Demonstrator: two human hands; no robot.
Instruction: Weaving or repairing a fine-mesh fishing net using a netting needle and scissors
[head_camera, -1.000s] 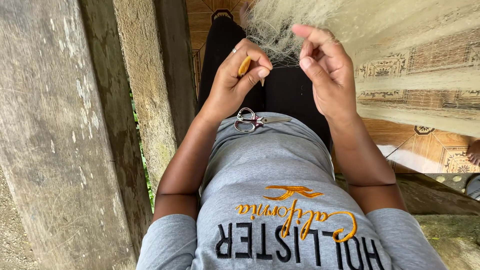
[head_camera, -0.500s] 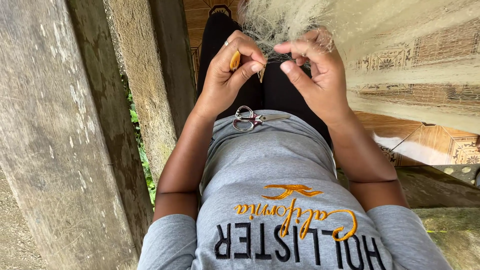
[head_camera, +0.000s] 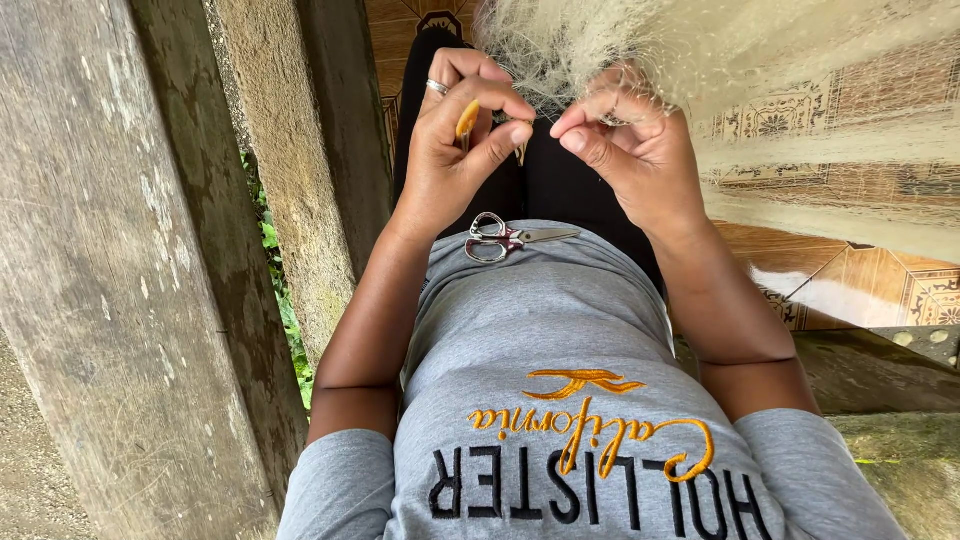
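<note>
Two hands work close together in the head view, up near twelve o'clock. The left hand (head_camera: 455, 150) has its fingers pinched shut on a small yellow tool (head_camera: 466, 120). The right hand (head_camera: 625, 150) has its fingers pinched together on fine threads of the pale net (head_camera: 600, 40). The net hangs from the top of the view and spreads out toward two o'clock.

A little pair of scissors (head_camera: 505, 238) lies on the grey shirt (head_camera: 540, 330), just at six o'clock from the hands. No hand touches it.

I think the net work is in the middle. Lots of net is bunched above the hands, and I cannot tell how much of it is done. A wooden post (head_camera: 110, 280) stands at nine o'clock.
</note>
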